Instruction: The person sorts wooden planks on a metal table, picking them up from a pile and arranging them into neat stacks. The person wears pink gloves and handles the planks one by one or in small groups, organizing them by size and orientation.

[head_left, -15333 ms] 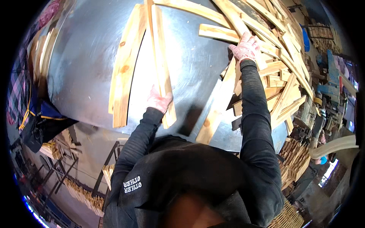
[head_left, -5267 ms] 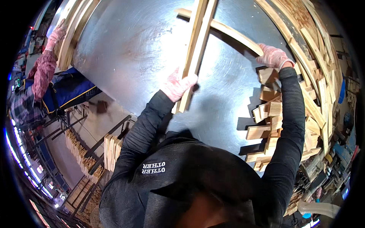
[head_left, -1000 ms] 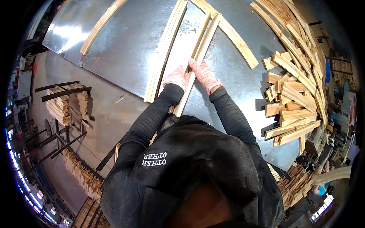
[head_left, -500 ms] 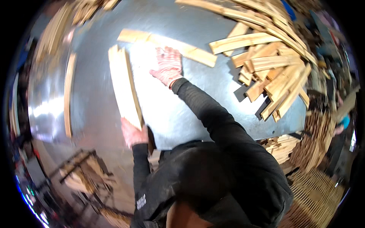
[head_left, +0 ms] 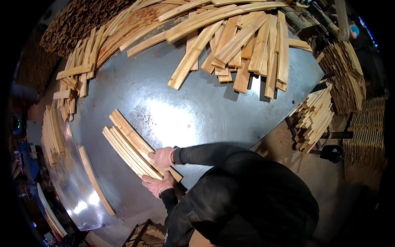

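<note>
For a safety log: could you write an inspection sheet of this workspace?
Surface: metal table, shiny, with bright glare.
Job's things: narrow wooden strips beside a wider board.
Clutter: jumbled boards at the far side; lone strip at left.
Hands: left hand on the strips' near ends, right hand on the wider board; grip unclear.
Cables: nothing seen, only a pale hose at upper right.
Surroundings: wood stacks beside the table at right.

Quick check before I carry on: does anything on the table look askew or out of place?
The far boards look askew, heaped at mixed angles, unlike the strips lined up side by side. A lone strip lies apart to their left. No obvious damage shows.
</note>
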### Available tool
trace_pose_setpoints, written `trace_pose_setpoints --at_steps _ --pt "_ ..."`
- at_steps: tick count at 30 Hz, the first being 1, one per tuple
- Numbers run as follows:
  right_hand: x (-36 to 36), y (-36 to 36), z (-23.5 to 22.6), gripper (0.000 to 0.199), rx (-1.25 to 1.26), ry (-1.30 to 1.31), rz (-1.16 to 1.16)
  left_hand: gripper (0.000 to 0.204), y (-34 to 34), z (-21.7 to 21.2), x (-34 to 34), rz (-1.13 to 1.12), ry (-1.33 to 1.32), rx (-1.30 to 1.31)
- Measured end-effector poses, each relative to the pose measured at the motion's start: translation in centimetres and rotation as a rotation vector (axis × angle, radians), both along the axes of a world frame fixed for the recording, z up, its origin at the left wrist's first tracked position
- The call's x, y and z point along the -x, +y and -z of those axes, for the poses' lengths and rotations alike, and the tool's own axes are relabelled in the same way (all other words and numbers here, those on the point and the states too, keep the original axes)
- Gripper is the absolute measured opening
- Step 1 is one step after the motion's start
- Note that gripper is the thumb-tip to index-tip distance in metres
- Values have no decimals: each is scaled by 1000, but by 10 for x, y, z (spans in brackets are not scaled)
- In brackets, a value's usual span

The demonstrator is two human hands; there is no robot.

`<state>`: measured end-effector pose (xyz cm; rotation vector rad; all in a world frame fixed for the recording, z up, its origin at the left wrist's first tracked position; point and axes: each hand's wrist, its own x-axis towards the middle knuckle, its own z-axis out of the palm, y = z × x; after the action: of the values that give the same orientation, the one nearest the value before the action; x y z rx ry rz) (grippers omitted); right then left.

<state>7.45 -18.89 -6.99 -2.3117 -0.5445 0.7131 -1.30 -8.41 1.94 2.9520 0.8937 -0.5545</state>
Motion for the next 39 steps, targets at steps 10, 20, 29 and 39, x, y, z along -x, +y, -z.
trace_pose_setpoints --at_steps 10,20,29,39 --pt "52 5 -33 88 -196 22 338 106 6 15 6 21 -172 128" --pt "-48 -223 -62 77 -295 -326 88 117 18 45 17 -29 -53 -36" --pt "-110 -585 -69 105 770 -609 66 98 16 36 9 120 51 -162" --pt "-144 -306 -280 56 -247 -249 -165 75 -304 5 -103 252 -480 1806"
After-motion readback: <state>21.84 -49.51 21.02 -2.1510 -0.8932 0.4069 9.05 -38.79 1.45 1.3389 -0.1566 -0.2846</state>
